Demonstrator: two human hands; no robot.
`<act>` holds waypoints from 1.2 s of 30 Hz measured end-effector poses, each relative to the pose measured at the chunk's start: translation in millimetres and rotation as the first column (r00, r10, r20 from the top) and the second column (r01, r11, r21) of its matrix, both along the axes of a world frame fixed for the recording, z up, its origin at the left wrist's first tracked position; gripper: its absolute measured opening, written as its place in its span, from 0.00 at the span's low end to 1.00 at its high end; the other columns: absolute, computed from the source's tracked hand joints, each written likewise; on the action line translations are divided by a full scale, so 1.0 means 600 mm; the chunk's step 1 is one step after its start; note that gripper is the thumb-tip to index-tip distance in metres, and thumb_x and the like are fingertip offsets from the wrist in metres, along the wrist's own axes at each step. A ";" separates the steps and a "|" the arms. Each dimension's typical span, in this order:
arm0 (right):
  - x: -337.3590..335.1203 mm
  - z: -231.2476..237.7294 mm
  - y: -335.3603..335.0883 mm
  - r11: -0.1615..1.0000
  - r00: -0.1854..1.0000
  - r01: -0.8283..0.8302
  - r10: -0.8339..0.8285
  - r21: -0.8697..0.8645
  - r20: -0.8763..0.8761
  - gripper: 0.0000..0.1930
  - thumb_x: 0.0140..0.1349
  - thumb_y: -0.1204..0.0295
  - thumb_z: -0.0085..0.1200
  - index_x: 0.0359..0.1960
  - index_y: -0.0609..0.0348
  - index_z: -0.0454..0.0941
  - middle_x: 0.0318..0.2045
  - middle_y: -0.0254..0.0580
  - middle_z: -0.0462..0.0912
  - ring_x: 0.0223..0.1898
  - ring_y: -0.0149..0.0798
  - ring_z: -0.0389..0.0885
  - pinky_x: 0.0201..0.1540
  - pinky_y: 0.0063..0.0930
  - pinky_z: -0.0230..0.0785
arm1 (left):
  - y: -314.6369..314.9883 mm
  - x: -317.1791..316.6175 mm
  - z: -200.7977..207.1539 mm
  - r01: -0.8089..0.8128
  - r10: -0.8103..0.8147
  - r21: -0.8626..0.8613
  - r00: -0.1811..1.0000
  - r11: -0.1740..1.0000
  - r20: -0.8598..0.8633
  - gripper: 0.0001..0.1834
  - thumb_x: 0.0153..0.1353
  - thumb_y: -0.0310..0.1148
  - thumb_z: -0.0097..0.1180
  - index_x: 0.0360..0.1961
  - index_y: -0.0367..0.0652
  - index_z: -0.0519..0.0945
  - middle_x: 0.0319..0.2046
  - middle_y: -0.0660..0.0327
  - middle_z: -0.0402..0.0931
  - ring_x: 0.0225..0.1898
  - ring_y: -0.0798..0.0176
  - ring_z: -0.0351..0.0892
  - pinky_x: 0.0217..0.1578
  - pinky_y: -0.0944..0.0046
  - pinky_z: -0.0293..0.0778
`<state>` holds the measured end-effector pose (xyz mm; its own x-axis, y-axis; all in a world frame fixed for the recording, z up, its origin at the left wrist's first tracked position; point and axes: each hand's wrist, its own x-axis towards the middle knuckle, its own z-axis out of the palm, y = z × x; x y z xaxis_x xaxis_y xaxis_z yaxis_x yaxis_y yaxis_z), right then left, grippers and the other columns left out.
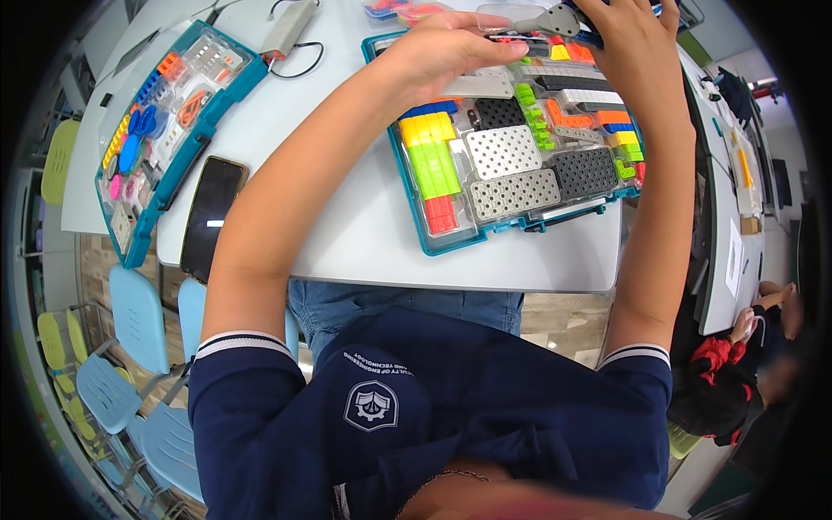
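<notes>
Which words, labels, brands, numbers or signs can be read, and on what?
Navy short-sleeved shirt: white lettering beside a white shield-shaped emblem; legible, wording withheld.
White rectangular paper sheet at far right: dark marks, too small to read.
No other text is clear enough to read.

Two short lines of white lettering (pixel 379 362) stood on the chest of the navy shirt (pixel 520 399), just beside a shield-shaped crest (pixel 372 405), while marks on the right-hand desk's (pixel 718 314) white sheet (pixel 735 257) were too small to read.
</notes>
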<state>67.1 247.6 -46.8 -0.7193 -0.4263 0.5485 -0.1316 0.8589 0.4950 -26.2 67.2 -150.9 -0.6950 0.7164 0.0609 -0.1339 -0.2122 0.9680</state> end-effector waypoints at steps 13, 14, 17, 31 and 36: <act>0.001 -0.075 0.086 0.985 0.992 0.065 -0.081 -0.162 -0.098 0.25 0.54 0.62 0.73 0.55 0.39 0.81 0.44 0.31 0.82 0.51 0.42 0.80 0.60 0.47 0.60 | -0.004 -0.047 -0.026 -0.119 0.119 -0.003 0.990 0.993 -0.082 0.28 0.61 0.19 0.67 0.62 0.29 0.73 0.52 0.52 0.82 0.49 0.61 0.83 0.50 0.64 0.81; 0.001 -0.092 0.094 0.944 0.979 0.201 -0.198 -0.261 0.037 0.26 0.55 0.57 0.73 0.56 0.40 0.80 0.48 0.29 0.82 0.54 0.39 0.79 0.64 0.51 0.52 | -0.005 -0.051 -0.031 -0.113 0.112 -0.009 0.991 0.994 -0.073 0.28 0.61 0.19 0.66 0.62 0.29 0.73 0.52 0.52 0.82 0.49 0.61 0.83 0.50 0.64 0.81; -0.003 -0.134 0.096 0.904 0.993 0.118 -0.097 -0.412 0.074 0.24 0.51 0.61 0.75 0.52 0.41 0.83 0.45 0.30 0.81 0.53 0.40 0.78 0.62 0.53 0.51 | -0.005 -0.062 -0.042 -0.132 0.123 -0.085 0.986 0.988 -0.109 0.27 0.63 0.20 0.64 0.64 0.31 0.72 0.50 0.51 0.81 0.49 0.61 0.83 0.51 0.64 0.81; -0.048 -0.175 -0.007 0.424 0.980 -0.082 0.200 -0.902 0.005 0.23 0.56 0.62 0.71 0.46 0.64 0.78 0.39 0.56 0.84 0.44 0.59 0.84 0.46 0.47 0.74 | -0.005 -0.051 -0.045 -0.190 0.135 -0.156 0.942 0.969 -0.307 0.25 0.74 0.28 0.54 0.70 0.40 0.70 0.61 0.55 0.75 0.56 0.63 0.79 0.59 0.63 0.75; -0.059 -0.160 -0.019 0.426 0.982 -0.154 0.163 -0.891 -0.091 0.17 0.56 0.68 0.69 0.37 0.65 0.74 0.31 0.58 0.83 0.37 0.64 0.83 0.39 0.49 0.74 | -0.008 -0.056 -0.049 -0.262 0.158 -0.276 0.924 0.925 -0.348 0.29 0.77 0.26 0.47 0.76 0.40 0.58 0.69 0.52 0.68 0.59 0.61 0.77 0.61 0.62 0.74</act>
